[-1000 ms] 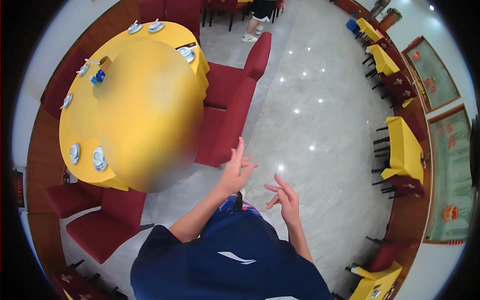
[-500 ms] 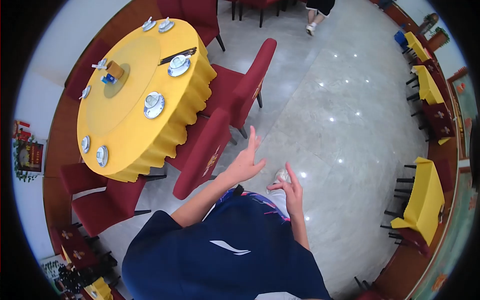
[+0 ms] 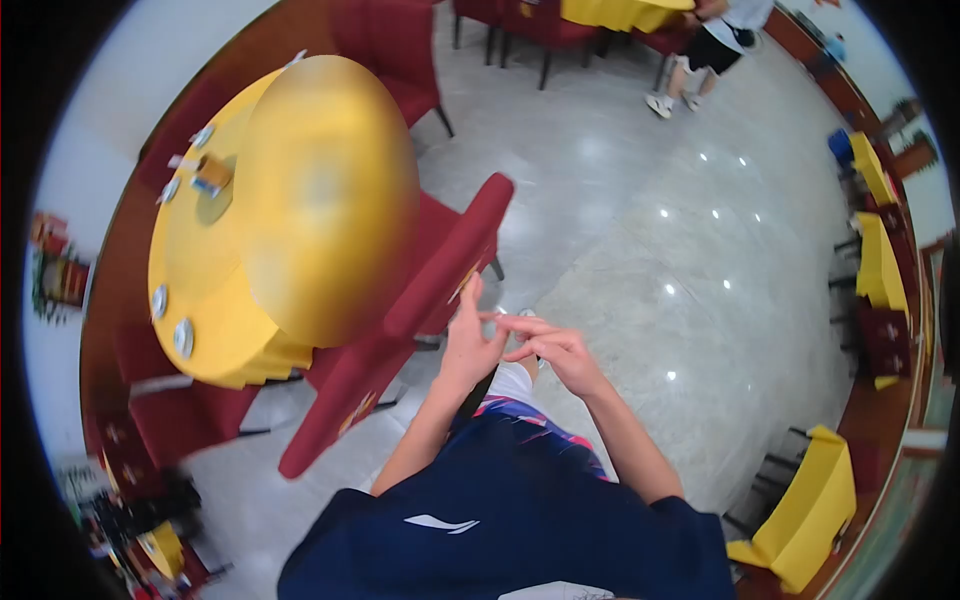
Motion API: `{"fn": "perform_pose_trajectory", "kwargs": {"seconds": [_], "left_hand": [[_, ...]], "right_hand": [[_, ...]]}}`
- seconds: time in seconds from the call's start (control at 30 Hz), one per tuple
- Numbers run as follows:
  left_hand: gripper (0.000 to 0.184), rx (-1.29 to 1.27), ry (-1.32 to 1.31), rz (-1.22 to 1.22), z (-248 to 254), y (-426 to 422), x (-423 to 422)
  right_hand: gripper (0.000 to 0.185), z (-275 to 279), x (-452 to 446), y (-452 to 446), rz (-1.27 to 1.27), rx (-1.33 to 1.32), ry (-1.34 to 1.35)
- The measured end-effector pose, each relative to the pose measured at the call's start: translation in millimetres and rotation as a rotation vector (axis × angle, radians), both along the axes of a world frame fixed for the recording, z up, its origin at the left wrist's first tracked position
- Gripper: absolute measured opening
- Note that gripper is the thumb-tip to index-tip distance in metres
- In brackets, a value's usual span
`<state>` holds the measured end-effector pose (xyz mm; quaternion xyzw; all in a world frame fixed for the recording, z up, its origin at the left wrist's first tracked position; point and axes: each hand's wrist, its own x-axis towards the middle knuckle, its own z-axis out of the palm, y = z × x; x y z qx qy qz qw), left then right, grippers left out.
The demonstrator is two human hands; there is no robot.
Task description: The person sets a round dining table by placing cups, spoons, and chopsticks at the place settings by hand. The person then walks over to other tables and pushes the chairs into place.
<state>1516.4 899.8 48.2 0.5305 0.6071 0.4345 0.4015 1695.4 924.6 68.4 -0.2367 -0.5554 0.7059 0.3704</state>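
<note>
My left hand is raised in front of my body, its index finger pointing up and away and nothing in its palm. Coming in from the right, my right hand has its fingers stretched toward the left hand. The fingertips of both hands meet or overlap near the left thumb; which ones touch is hard to make out. I see no object in either hand. Just beyond the left hand stands a dark red chair, with another red chair back nearer on the left.
A round table with a yellow cloth and cup-and-saucer settings stands at left, partly blurred. Yellow-covered tables line the right wall. Grey tiled floor lies ahead. A person stands by another yellow table.
My hands were apart and have come together at the fingers. The chairs and round table have shifted in view. The other person now shows more fully, at the upper right.
</note>
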Motion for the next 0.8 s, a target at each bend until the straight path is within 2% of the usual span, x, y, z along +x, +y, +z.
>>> {"fn": "perform_pose_trajectory", "kwargs": {"seconds": [0.03, 0.07, 0.1, 0.17, 0.2, 0.23, 0.3, 0.37, 0.43, 0.5, 0.57, 0.63, 0.67, 0.7, 0.77, 0.8], "left_hand": [[0.071, 0.116, 0.090, 0.028, -17, 25, 2], [0.070, 0.192, 0.339, -0.063, -20, 56, -1], [0.070, 0.193, 0.329, -0.104, -22, 97, 0], [0.072, 0.334, 0.477, 0.085, -24, 145, 10], [0.075, 0.204, 0.027, 0.205, -10, 165, 19], [0.081, 0.184, -0.028, 0.254, -17, 189, 17], [0.087, 0.127, 0.022, 0.368, -28, 228, 11], [0.093, 0.079, 0.037, 0.419, -41, 249, 0], [0.093, 0.156, 0.125, 0.438, -60, 266, -16], [0.096, 0.053, 0.478, 0.437, -74, 273, -16], [0.090, -0.188, 0.660, 0.466, -83, 278, -9], [0.084, -0.242, 0.659, 0.507, -75, 294, -6], [0.081, -0.369, 0.607, 0.512, -70, 301, -8], [0.076, -0.350, 0.624, 0.571, -75, 306, -11], [0.069, -0.539, 0.433, 0.660, -75, 319, -25], [0.060, -0.514, 0.352, 0.828, -74, 330, -28]], "right_hand": [[0.037, -10, 4, 18, -0.022, 0.150, -0.024], [0.036, -10, 8, 34, -0.011, -0.045, -0.040], [0.036, -6, 13, 58, -0.051, -0.052, -0.045], [0.037, 1, 28, 83, 0.033, -0.497, 0.059], [0.044, 14, 31, 98, -0.032, -0.473, 0.000], [0.044, 8, 34, 119, -0.033, -0.471, -0.008], [0.056, -11, 45, 160, -0.100, 0.001, -0.140], [0.056, -16, 57, 202, -0.034, -0.100, -0.105], [0.057, -16, 51, 248, 0.042, -0.178, -0.054], [0.051, -10, 40, 292, 0.024, -0.421, 0.083], [0.050, -14, 17, 338, 0.069, -0.447, 0.039], [0.048, -21, -7, 389, 0.126, -0.467, -0.017], [0.048, -29, -16, 417, 0.211, -0.375, -0.123], [0.048, -32, -26, 443, 0.297, -0.283, -0.227], [0.047, -41, -44, 498, 0.402, -0.259, -0.326], [0.044, -50, -56, 526, 0.511, -0.262, -0.403]]}}
